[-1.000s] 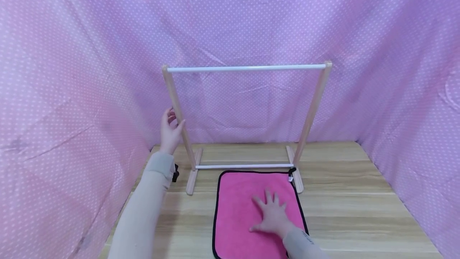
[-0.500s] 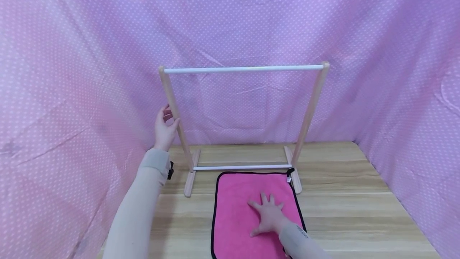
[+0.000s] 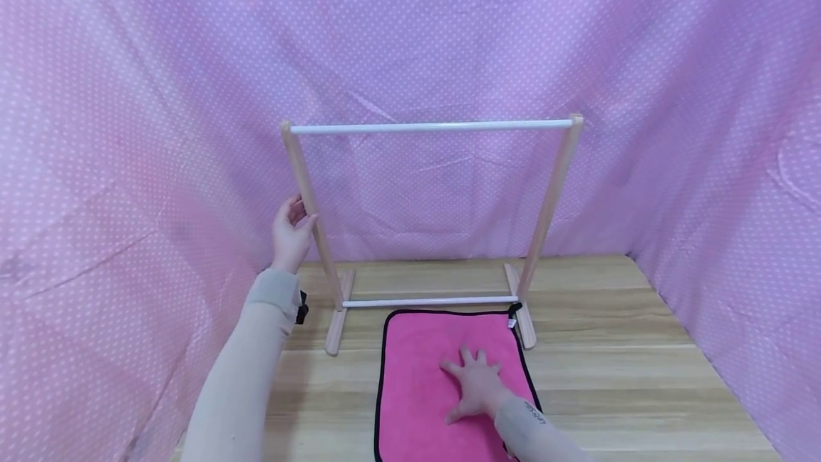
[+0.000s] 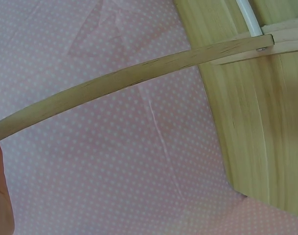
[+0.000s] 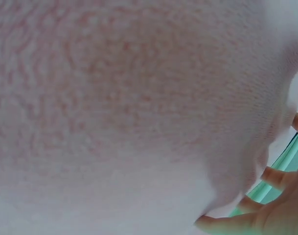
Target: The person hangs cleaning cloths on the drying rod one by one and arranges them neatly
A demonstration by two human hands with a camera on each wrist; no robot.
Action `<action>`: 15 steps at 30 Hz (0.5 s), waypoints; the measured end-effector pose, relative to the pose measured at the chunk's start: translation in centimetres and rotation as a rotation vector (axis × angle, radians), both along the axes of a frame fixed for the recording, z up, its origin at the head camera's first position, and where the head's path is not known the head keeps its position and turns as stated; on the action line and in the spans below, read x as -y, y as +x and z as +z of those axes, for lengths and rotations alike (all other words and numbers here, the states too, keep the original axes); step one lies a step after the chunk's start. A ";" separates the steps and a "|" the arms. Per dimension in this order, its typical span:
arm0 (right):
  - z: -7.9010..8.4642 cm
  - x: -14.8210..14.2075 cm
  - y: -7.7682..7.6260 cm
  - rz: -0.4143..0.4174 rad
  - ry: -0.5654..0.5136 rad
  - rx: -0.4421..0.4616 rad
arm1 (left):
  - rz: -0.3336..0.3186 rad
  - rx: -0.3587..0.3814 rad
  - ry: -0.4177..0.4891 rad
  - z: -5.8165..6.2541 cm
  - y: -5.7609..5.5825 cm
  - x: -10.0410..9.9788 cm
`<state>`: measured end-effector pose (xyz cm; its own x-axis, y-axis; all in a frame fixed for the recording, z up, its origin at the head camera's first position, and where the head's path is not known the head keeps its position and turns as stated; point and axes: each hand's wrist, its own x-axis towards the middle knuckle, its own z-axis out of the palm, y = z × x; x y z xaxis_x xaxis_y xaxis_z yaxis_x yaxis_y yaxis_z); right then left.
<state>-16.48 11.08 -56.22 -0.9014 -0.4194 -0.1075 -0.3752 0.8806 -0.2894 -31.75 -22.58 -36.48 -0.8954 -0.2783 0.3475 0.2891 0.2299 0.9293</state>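
A small wooden garment rack point(image 3: 551, 205) with white crossbars stands on the table. My left hand point(image 3: 291, 237) holds its left post about halfway up, with the thumb on the near side and the other fingers partly hidden behind. The left wrist view shows that post point(image 4: 124, 76) running from the hand down to its foot. In front of the rack lies a pink towel point(image 3: 417, 369) with black edging, spread flat. My right hand point(image 3: 474, 383) rests on it, fingers spread wide. In the right wrist view the cloth surface point(image 5: 139, 98) fills most of the picture, pale and blurred.
The wood-grain table point(image 3: 616, 376) extends to both sides of the towel. Pink polka-dot fabric point(image 3: 423, 41) hangs behind and at both sides. A black loop and a white tag point(image 3: 512, 323) sit at the towel's far right corner, touching the rack's right foot.
The head view has shifted slightly, so the rack, towel and hands sit a little further left. Both hands stay on the post and the towel.
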 end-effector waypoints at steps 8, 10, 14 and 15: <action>-0.1 0.4 -0.3 0.018 -0.024 -0.009 | 0.002 0.025 0.028 0.1 0.2 0.2; 0.0 0.4 -0.4 0.021 -0.028 -0.002 | -0.004 0.033 0.028 0.2 0.1 0.2; 0.3 0.4 -0.5 0.016 -0.036 -0.002 | -0.020 0.056 0.019 0.2 -0.3 0.0; 0.4 0.4 -0.5 0.014 -0.043 -0.004 | -0.024 0.058 0.019 0.2 -0.4 0.0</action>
